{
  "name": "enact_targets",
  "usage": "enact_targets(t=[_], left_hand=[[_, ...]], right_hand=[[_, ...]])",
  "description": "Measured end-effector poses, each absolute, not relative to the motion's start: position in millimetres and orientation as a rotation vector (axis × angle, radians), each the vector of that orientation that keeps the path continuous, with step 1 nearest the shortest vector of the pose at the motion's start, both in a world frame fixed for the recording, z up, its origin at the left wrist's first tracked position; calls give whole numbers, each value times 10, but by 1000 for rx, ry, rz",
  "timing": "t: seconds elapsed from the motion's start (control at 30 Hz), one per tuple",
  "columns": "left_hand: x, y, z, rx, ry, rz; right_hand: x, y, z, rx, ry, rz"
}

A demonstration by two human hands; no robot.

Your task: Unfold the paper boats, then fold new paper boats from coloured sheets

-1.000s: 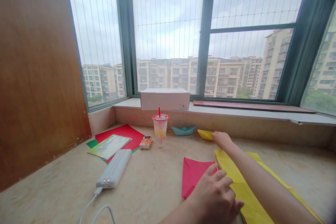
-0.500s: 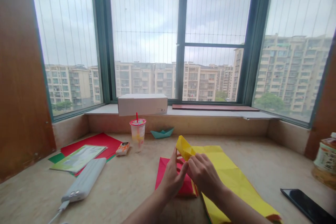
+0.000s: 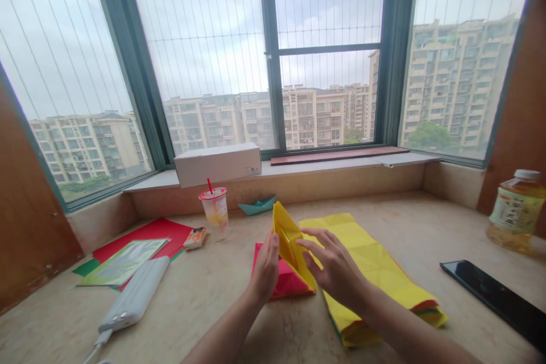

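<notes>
Left hand (image 3: 265, 269) gripped the folded yellow origami paper (image 3: 290, 242), long axis steeply tilted at frame center; right hand (image 3: 330, 264) open, just right of it (contact unclear).

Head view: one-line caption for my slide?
Bare left hand grips folded yellow origami paper, right hand beside it, above pink paper.
</notes>
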State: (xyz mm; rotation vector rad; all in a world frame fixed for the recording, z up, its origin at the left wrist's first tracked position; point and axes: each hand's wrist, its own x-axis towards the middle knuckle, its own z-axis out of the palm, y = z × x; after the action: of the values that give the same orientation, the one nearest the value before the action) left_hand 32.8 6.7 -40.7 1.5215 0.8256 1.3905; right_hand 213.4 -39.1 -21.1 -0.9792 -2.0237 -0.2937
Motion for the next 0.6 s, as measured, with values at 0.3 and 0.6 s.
enact_targets(t=[0.3,0.6], left_hand=[[394,-138,-289,2140,916,1214],[397,-133,-292,2082,940,1224]], right_hand=[[2189,-310,-286,-1239,-1927,-215],[2154,-270,-287,-1362,-1718,198]])
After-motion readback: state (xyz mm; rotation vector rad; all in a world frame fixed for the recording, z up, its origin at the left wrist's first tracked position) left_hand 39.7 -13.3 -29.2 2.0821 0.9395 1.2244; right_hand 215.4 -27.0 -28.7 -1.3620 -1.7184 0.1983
